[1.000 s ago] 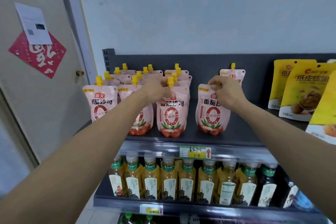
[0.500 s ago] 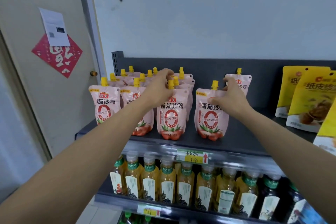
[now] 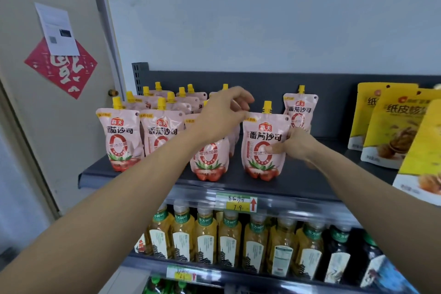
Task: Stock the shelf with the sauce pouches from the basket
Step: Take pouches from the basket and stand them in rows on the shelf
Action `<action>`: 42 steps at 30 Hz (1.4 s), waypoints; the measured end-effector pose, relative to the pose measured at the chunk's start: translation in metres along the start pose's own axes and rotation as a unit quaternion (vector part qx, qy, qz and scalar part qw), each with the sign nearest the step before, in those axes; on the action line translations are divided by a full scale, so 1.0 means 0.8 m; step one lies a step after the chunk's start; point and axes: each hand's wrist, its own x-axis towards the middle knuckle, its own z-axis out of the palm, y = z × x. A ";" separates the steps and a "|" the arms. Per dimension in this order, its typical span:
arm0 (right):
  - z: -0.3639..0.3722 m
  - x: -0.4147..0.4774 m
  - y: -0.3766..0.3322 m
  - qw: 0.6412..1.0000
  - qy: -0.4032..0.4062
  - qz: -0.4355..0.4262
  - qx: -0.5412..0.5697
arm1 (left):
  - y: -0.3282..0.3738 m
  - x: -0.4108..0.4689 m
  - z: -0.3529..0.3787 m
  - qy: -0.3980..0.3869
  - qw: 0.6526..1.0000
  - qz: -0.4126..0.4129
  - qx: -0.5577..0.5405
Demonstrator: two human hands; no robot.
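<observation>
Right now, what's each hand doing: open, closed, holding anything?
Left hand: fingers loosely curled above the front pouches, holding nothing.
Right hand: open, thumb and fingers on the side of the front right pouch, steadying it.

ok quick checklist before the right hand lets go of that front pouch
1. Front-right pouch upright on the shelf: ok.
2. Right hand touching its side: ok; how firm the grip is: cannot tell.
3. Label faces forward, in line with the front row: ok.
4. Left hand holding nothing, fingers spread above the pouch beside it: ok.
5. Room behind, towards the lone rear pouch: ok.
6. Basket stock left: cannot tell, not in view.
</observation>
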 end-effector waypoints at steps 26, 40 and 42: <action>-0.033 0.201 0.014 0.995 0.098 -0.027 0.005 | -0.081 0.058 0.155 -0.040 0.967 -0.239 -0.075; -0.020 0.198 0.030 0.972 0.222 -0.051 -0.055 | -0.069 0.045 0.149 -0.059 0.970 -0.212 -0.103; -0.025 0.176 0.029 0.970 0.225 -0.066 -0.068 | -0.062 0.043 0.147 -0.067 0.971 -0.200 -0.111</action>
